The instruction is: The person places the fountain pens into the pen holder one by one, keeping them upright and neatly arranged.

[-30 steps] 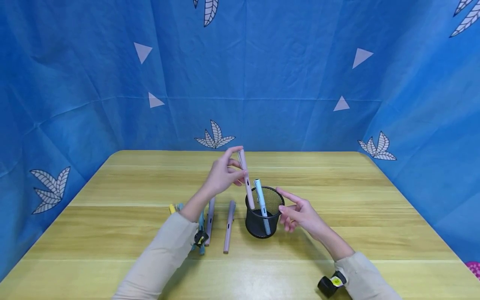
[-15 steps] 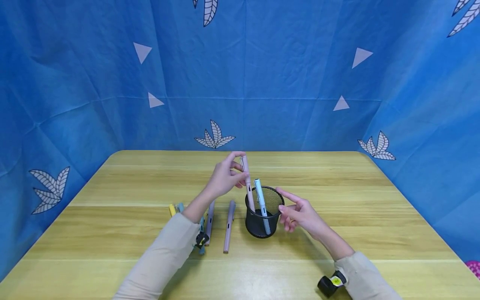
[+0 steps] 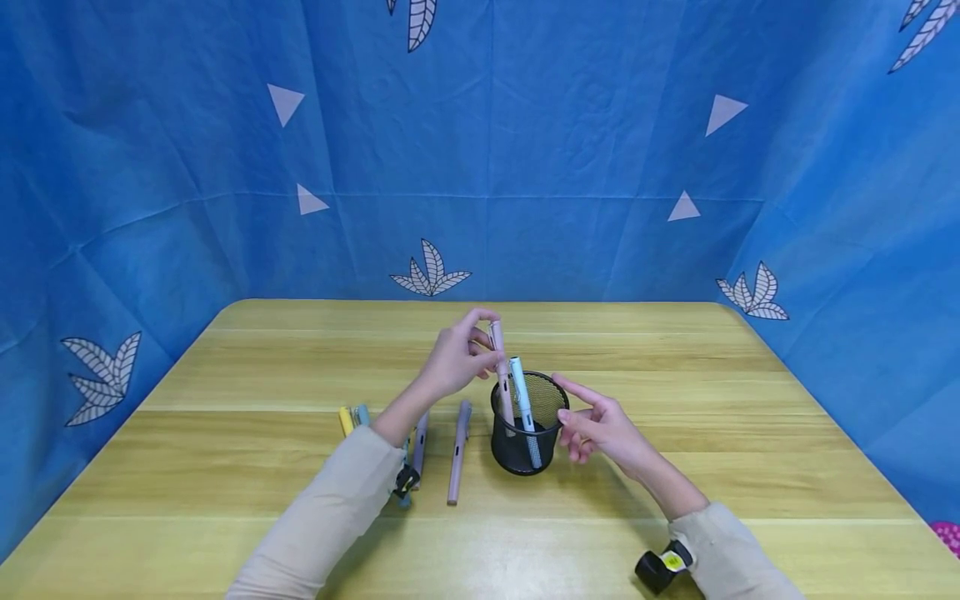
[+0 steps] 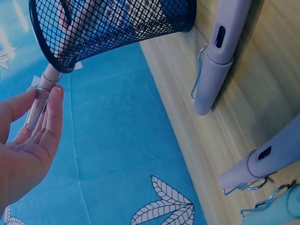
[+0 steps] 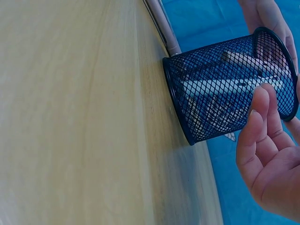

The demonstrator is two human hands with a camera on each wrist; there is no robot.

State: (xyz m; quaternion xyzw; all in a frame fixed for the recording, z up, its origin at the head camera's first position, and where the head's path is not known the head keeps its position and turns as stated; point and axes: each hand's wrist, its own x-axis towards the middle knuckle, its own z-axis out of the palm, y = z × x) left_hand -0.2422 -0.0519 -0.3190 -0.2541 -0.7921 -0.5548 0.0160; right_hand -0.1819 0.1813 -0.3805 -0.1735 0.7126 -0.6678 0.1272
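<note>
My left hand pinches the cap end of a pale pink pen, whose lower part is inside the black mesh pen holder. The left wrist view shows the thumb and fingers about its clipped cap. A light blue pen leans inside the holder. My right hand holds the holder's rim at its right side, thumb and index finger spread along it; the other fingers are bent beside the mesh. The holder stands upright on the table.
Two lilac pens lie left of the holder. Further left, a yellow pen and blue-green pens are partly hidden by my left forearm. The wooden table ends at a blue cloth backdrop.
My left hand has moved down and slightly right, and the pale pink pen has gone deeper into the pen holder. The right hand and the holder have stayed in place.
</note>
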